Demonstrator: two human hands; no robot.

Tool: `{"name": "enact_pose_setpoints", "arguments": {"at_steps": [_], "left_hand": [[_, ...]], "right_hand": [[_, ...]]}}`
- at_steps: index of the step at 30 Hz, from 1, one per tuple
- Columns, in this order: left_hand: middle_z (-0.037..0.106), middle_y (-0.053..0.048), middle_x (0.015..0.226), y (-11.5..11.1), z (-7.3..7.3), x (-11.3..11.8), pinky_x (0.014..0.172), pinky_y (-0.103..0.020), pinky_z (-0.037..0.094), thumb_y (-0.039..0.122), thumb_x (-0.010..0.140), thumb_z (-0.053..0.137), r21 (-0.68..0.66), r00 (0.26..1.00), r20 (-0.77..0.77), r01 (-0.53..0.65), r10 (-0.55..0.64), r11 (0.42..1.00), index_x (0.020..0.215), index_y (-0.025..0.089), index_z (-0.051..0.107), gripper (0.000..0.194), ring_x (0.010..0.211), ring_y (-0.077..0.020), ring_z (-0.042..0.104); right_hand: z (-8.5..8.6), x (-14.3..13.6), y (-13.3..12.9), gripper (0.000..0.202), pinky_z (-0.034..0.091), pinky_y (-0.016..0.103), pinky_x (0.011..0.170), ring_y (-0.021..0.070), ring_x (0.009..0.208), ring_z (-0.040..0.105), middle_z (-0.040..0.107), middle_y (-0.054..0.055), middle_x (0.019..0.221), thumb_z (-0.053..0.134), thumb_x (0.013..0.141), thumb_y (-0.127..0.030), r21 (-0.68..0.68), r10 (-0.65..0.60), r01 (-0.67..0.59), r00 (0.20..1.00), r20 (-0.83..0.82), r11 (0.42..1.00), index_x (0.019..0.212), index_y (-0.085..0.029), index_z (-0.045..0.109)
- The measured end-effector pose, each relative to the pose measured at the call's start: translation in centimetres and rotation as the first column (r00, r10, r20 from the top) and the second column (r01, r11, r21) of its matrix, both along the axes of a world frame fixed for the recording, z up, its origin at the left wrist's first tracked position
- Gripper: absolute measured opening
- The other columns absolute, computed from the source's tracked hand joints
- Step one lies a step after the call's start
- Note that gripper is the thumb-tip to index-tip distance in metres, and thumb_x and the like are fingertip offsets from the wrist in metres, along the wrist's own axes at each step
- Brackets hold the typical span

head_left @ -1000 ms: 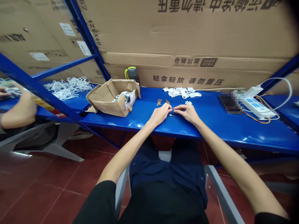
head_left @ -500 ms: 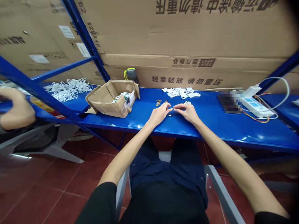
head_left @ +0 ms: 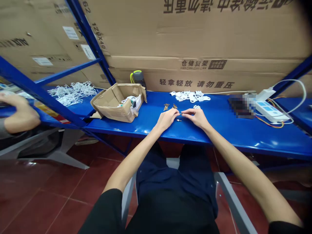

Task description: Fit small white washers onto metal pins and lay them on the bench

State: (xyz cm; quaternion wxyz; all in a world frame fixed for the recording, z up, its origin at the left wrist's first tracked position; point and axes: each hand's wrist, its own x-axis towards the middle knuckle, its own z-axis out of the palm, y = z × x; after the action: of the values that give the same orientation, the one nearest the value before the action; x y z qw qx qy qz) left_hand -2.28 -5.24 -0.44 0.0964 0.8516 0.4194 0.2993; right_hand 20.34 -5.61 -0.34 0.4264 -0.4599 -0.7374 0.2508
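Observation:
Over the blue shelf table, my left hand (head_left: 168, 118) and my right hand (head_left: 196, 117) meet fingertip to fingertip. Both are closed in a pinch around a tiny part between them, too small to name. Just below the fingers lies a small part with a white piece and a thin pin (head_left: 179, 120). Brass-coloured screw-like pieces (head_left: 166, 107) lie in a small pile beyond my left hand, with more brass pieces (head_left: 175, 106) beside them. Small white round pieces (head_left: 196, 107) are grouped behind my right hand. White plastic parts with rings (head_left: 190, 96) are heaped farther back.
An open cardboard box (head_left: 114, 113) with mixed items stands on the left, a dark bottle (head_left: 138, 77) behind it. To the right are a power strip (head_left: 271, 112) with cables and a blurred dark object (head_left: 241, 106). White hooks (head_left: 73, 93) and another person's arm (head_left: 21, 112) are far left.
My hands stay together in nearly the same place, their fingertips slightly closer around the tiny part. The other person's arm at the left has shifted a little. The view has moved slightly.

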Motion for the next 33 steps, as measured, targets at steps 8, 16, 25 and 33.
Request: {"name": "enact_pose_setpoints", "arguments": {"at_steps": [8, 16, 25, 33], "left_hand": [[0.077, -0.002, 0.123, 0.27, 0.01, 0.04, 0.094, -0.027, 0.051, 0.035, 0.113, 0.048, -0.032, 0.999, -0.040, -0.023, 0.022, 0.999, 0.117, 0.025, 0.070, 0.024, 0.116, -0.0192, 0.070], [0.077, -0.001, 0.123, 0.42, -0.23, 0.05, 0.089, -0.027, 0.051, 0.037, 0.113, 0.049, -0.029, 0.996, -0.089, -0.031, 0.028, 0.999, 0.117, 0.026, 0.071, 0.025, 0.115, -0.0200, 0.071], [0.076, -0.002, 0.124, 0.61, -0.74, 0.42, 0.085, -0.028, 0.051, 0.039, 0.113, 0.050, -0.013, 0.994, -0.108, -0.027, 0.025, 1.000, 0.119, 0.026, 0.070, 0.025, 0.113, -0.0205, 0.071], [0.075, -0.002, 0.123, 0.01, -0.08, 0.35, 0.085, -0.029, 0.051, 0.039, 0.113, 0.049, -0.033, 0.994, -0.068, -0.083, 0.081, 0.996, 0.116, 0.027, 0.069, 0.023, 0.114, -0.0207, 0.071]], "right_hand": [[0.03, 0.04, -0.02, 0.033, 0.062, 0.050, 0.092, 0.0328, 0.090, 0.077, 0.085, 0.006, 0.097, 0.081, 0.085, -0.060, -0.045, 0.021, -0.020, 0.999, 0.024, 0.999, 0.093, -0.029, 0.089], [-0.34, 0.01, 0.41, 0.026, 0.062, 0.049, 0.090, 0.0321, 0.089, 0.078, 0.085, 0.006, 0.094, 0.081, 0.087, -0.051, -0.055, 0.009, -0.005, 0.998, 0.063, 0.998, 0.095, -0.028, 0.089], [-0.20, -0.32, 0.26, 0.030, 0.063, 0.045, 0.091, 0.0310, 0.094, 0.080, 0.085, 0.006, 0.100, 0.077, 0.090, -0.053, -0.047, 0.058, -0.055, 0.996, 0.065, 0.997, 0.097, -0.026, 0.087], [-0.39, 0.06, 0.69, 0.038, 0.063, 0.045, 0.089, 0.0291, 0.092, 0.079, 0.084, 0.008, 0.101, 0.077, 0.089, -0.057, -0.056, 0.020, -0.018, 1.000, 0.023, 0.998, 0.105, -0.024, 0.083]]}}
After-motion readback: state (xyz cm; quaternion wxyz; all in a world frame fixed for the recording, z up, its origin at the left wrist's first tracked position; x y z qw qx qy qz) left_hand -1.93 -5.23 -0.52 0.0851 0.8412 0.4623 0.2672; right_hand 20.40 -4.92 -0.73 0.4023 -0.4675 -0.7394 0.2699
